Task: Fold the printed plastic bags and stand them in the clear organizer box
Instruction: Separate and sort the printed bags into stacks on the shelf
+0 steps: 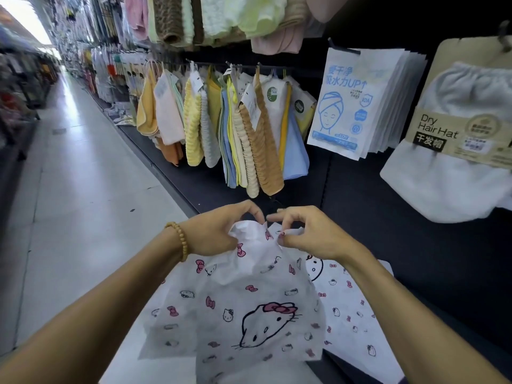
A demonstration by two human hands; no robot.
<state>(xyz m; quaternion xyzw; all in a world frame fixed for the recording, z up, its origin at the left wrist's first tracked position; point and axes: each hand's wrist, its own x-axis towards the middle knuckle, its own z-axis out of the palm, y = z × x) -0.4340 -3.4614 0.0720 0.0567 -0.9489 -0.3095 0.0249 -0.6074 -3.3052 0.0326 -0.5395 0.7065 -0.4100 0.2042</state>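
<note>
The left hand point(219, 231), with a string of round tan wooden beads point(177, 239) on its wrist, had its fingers curled and pinched the crumpled top edge of a white, thin plastic bag printed with a black-outlined cat face and small pink bows point(243, 309). The right hand point(307, 234) met it from the other side, its thumb and fingers likewise curled and nipping the same top edge, so that the two hands sat just beside each other with the bunched plastic between them. The bag hung down from both grips toward the camera, wrinkled near the top and spreading wider below, with the large cat face on its lower half.

Under and to the right of it lay a second white sheet of the same printed plastic point(349, 309), flat and partly covered by the held bag. It rested on a dark shelf surface point(388, 231) that ran along the right side of the aisle.

Above the hands, a row of hanging pastel towels in yellow, blue, cream and tan point(241, 128) crowded a rail. Right of them hung a stack of white packets with blue print and a drawing of a towel-wrapped head point(340, 106), then a white fabric cap on a brown card marked "Dry Hair Hat" point(454, 139). A pale, glossy floor point(83, 176) stretched away on the left.
</note>
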